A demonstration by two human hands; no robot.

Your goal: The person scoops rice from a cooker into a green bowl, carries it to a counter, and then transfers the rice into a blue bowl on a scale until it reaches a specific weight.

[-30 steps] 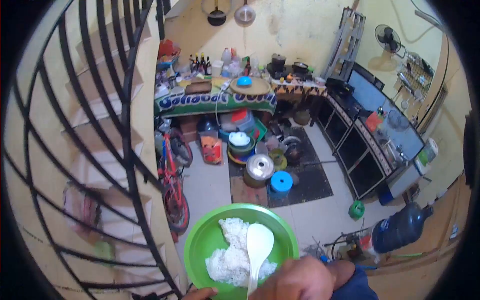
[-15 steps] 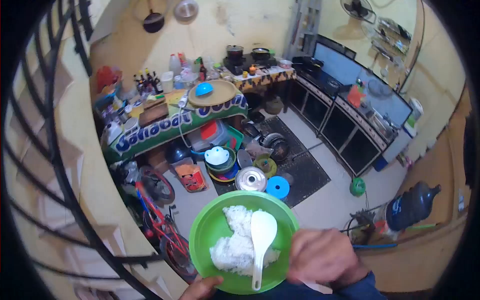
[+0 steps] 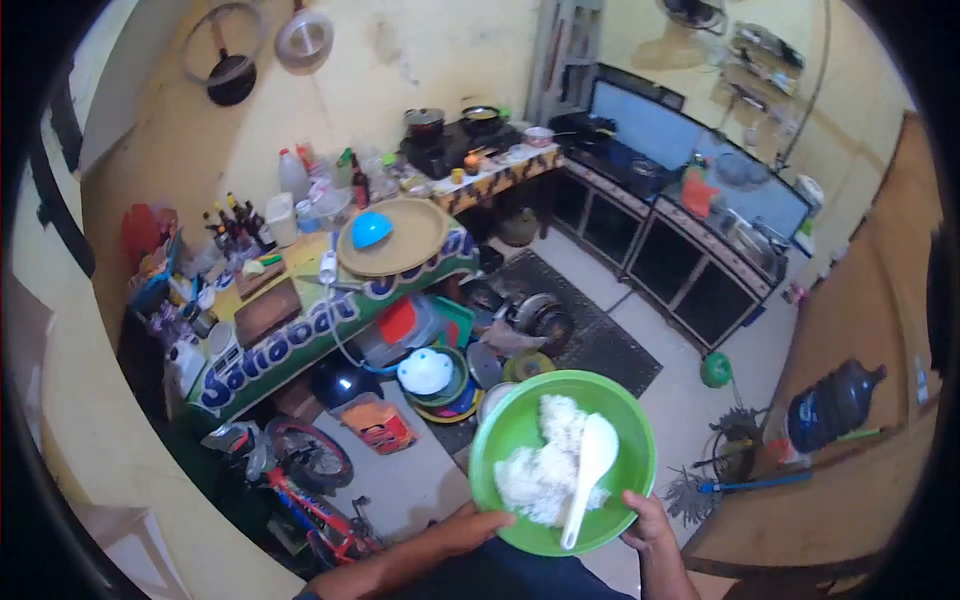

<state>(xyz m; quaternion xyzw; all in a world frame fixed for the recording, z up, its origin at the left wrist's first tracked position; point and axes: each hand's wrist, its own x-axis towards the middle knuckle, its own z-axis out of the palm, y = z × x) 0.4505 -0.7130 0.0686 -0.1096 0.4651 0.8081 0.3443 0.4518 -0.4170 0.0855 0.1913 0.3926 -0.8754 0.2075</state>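
A round green basin (image 3: 485,440) is held up in front of me at the bottom of the head view. White rice (image 3: 532,480) lies in it in clumps, and a white rice paddle (image 3: 597,450) rests on top, its handle toward me. My left hand (image 3: 470,530) grips the basin's left lower rim, thumb over the edge. On the right lower rim, my right hand (image 3: 648,520) is closed with its thumb on the edge. The fingers under the basin are hidden.
A covered table (image 3: 340,300) bears a woven tray (image 3: 405,240), bottles and a blue bowl (image 3: 371,230). A stove (image 3: 455,145) and black counter (image 3: 625,165) stand behind. Bowls and pots lie on the floor (image 3: 420,480), near a small bicycle (image 3: 315,510). A water jug (image 3: 830,405) is at right.
The basin has moved right in view. My right hand, blurred beside the basin before, now grips its right rim. My left forearm has come into view, and the room has shifted with my head.
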